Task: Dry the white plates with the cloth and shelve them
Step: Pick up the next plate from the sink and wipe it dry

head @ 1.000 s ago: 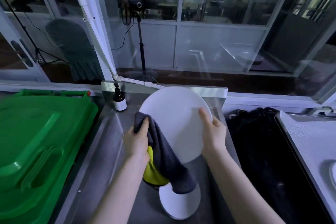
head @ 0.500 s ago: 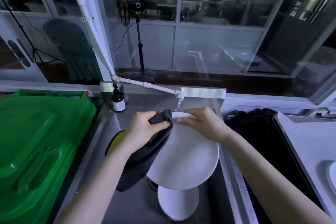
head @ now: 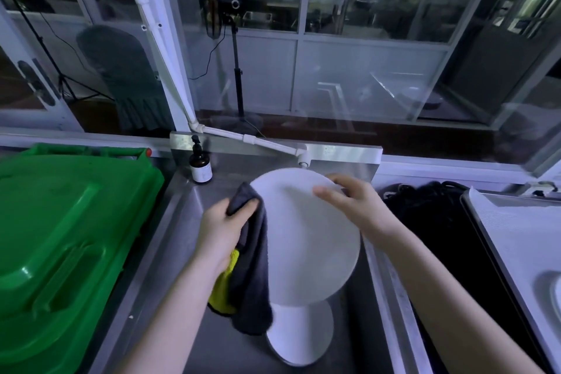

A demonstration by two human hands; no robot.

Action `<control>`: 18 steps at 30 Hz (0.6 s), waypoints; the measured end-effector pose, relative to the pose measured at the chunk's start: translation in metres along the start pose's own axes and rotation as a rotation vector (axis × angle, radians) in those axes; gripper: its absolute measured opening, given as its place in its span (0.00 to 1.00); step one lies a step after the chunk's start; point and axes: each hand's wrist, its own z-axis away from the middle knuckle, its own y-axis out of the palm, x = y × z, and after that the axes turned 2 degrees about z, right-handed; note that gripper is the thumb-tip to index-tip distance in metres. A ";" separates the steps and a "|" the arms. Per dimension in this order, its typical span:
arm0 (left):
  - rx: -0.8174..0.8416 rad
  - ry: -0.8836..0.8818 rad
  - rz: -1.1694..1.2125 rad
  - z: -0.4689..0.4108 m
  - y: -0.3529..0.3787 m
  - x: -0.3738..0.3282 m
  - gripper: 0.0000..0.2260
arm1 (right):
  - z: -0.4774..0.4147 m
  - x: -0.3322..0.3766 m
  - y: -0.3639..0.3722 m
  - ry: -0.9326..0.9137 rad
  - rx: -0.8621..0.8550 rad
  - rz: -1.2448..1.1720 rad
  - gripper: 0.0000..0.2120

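**Control:** State the position of the item under work.

**Operator:** I see one white plate [head: 306, 237] held up over the steel sink [head: 170, 252], tilted, its face toward my camera. Its upper rim sits just below the end of the white tap pipe [head: 258, 141].

**Control:** Right hand?

**Operator:** The right hand [head: 355, 206] pinches the plate at its upper right rim. The thumb lies on the near face, and the other fingers curl over the edge, out of my sight behind it.

**Control:** Left hand?

**Operator:** The left hand [head: 223, 231] grips a dark grey cloth [head: 252, 276], bunched under the thumb and pressed against the plate's left rim. The rest of the cloth hangs down along the plate's lower left. Its lower end is blurred.

**Control:** Other plates?

**Operator:** A second white plate [head: 303, 334] lies on the sink floor, partly hidden by the held plate and the cloth's end. At the far right edge a pale round shape [head: 554, 294] sits on a pale counter [head: 516, 237]. I cannot tell what it is.

**Control:** Surroundings?

**Operator:** A yellow cloth [head: 223, 291] shows beneath the left wrist, beside the grey one. I cannot tell whether the hand holds it. A brown pump bottle [head: 200, 165] stands at the sink's back left corner. A green bin lid [head: 60, 237] lies left of the sink, and a black bundle [head: 425, 209] lies right of it.
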 end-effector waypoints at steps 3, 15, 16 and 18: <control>0.228 0.057 -0.159 -0.003 0.005 -0.017 0.08 | -0.006 0.004 0.006 0.003 0.136 0.255 0.24; -0.193 -0.270 0.283 0.000 0.014 0.018 0.11 | 0.023 -0.029 0.070 0.326 -0.488 -0.511 0.11; -0.215 -0.251 0.242 -0.003 0.009 0.018 0.16 | 0.027 -0.029 0.063 0.208 -0.427 -0.428 0.06; -0.256 -0.206 0.172 -0.010 0.001 0.016 0.20 | 0.034 -0.030 0.044 -0.041 -0.321 -0.201 0.21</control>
